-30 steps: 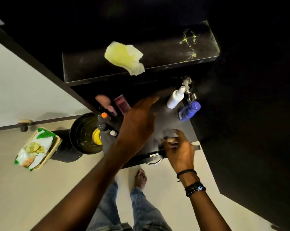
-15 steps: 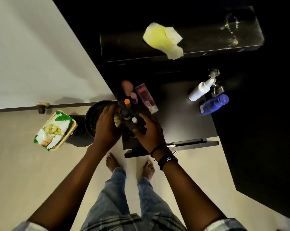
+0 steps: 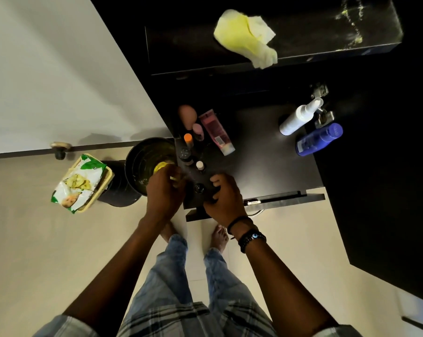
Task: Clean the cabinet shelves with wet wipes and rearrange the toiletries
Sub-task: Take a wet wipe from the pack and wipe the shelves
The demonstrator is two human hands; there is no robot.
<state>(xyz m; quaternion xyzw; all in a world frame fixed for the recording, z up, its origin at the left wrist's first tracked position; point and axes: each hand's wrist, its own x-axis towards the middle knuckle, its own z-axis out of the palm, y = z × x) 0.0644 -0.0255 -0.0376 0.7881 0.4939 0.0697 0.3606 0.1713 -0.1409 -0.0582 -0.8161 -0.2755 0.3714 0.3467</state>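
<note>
Centre of frame: a black cabinet shelf [image 3: 266, 152] above pale floor tiles; a white wall fills the upper left. On the upper shelf [image 3: 315, 45], top of frame, lies a crumpled yellow wet wipe [image 3: 244, 40]. On the lower shelf, a pink tube [image 3: 216, 132] lies left of centre; a white spray bottle [image 3: 298, 116] and blue bottle [image 3: 318, 139] stand at right. Small bottles [image 3: 188, 152] cluster along the left edge. A black bin [image 3: 145, 166] and wipes packet [image 3: 80, 182] sit at left. My left hand [image 3: 164, 190] curls around something yellow, unidentifiable. My right hand [image 3: 224, 195] closes on a dark small bottle [image 3: 199, 188] at the shelf's front edge.
</note>
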